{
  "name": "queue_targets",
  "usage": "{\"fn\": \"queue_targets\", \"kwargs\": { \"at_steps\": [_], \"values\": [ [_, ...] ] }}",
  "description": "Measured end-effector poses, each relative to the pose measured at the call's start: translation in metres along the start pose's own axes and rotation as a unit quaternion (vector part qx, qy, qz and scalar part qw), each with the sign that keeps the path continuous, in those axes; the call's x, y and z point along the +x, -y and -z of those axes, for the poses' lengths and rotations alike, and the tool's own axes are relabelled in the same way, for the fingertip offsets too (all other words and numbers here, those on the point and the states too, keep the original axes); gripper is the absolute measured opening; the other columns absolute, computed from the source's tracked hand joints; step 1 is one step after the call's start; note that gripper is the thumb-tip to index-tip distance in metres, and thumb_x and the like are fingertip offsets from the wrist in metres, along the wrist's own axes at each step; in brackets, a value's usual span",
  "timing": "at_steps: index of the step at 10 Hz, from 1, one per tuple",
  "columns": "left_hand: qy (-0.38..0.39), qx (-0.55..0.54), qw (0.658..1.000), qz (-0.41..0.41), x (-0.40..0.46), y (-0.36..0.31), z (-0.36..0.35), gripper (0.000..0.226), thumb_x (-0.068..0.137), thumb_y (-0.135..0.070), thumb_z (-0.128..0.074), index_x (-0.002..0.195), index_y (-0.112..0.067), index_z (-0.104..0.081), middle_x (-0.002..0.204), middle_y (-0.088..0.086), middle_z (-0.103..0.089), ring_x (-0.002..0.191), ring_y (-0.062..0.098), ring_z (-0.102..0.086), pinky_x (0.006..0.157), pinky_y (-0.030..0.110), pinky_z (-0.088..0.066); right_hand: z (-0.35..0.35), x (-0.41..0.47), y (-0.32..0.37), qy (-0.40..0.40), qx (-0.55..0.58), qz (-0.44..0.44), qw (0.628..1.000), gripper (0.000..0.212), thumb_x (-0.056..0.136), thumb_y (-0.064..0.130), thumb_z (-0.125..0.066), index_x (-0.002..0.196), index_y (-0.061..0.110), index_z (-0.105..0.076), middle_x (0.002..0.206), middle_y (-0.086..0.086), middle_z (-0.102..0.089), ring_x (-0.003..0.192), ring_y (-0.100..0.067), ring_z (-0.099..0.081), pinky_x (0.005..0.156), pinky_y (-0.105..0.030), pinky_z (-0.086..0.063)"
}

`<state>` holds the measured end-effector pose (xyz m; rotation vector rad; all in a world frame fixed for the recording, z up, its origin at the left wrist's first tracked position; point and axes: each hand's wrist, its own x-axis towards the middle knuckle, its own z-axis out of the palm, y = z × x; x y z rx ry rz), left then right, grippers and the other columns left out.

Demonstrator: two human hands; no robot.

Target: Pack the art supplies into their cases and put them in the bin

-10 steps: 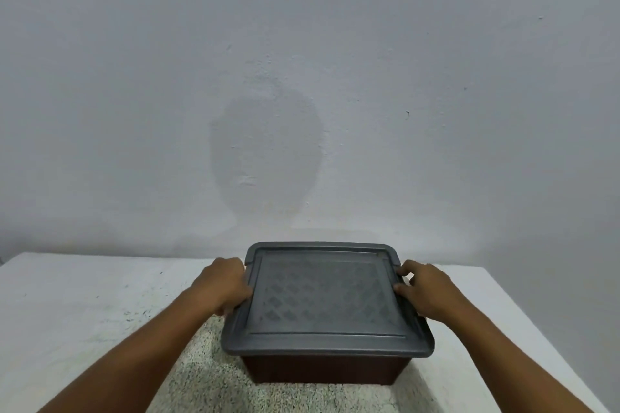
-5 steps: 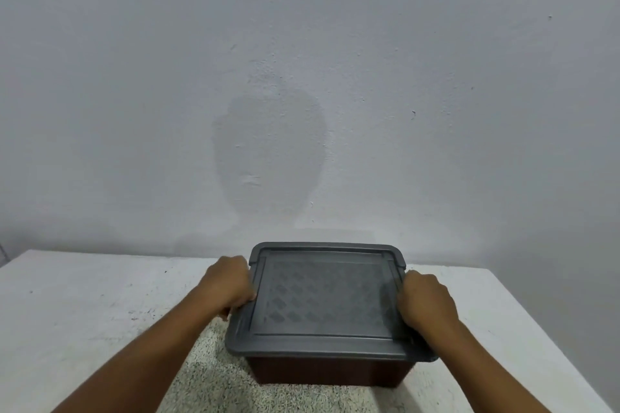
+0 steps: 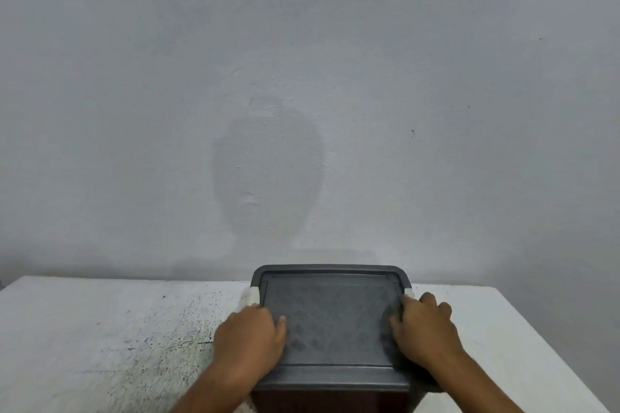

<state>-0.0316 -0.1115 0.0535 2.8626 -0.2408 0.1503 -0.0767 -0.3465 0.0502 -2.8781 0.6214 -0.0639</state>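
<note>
A dark brown bin (image 3: 330, 403) stands on the white table, closed by a grey patterned lid (image 3: 332, 318). My left hand (image 3: 250, 337) grips the lid's left edge, with the thumb on top and the fingers curled over the side. On the right edge my right hand (image 3: 425, 329) grips the lid with its knuckles raised. White latches (image 3: 254, 295) show at the lid's two far corners. No art supplies or cases are visible; the inside of the bin is hidden.
The white table (image 3: 100, 329) has black speckled scuffs left of the bin. Its right edge (image 3: 550, 345) runs diagonally close to the bin. A plain grey wall (image 3: 302, 77) rises right behind the table.
Both hands slid toward me along the lid's sides and sit further over its top. White latches now show at the far corners. The bin sits lower and nearer in view.
</note>
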Motion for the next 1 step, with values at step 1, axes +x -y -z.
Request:
{"fn": "queue_targets", "kwargs": {
  "at_steps": [1],
  "values": [
    [-0.085, -0.214, 0.973, 0.006, -0.0291, 0.0284, -0.0055, 0.062, 0.085, -0.076, -0.024, 0.121, -0.037, -0.057, 0.065, -0.012, -0.055, 0.054, -0.006, -0.052, 0.069, 0.012, -0.048, 0.0493, -0.0047, -0.0278, -0.076, 0.122, 0.063, 0.988, 0.042, 0.094, 0.041, -0.050, 0.134, 0.030, -0.047, 0.127, 0.001, -0.055, 0.116, -0.018, -0.053, 0.095, -0.029, -0.043]
  ]
}}
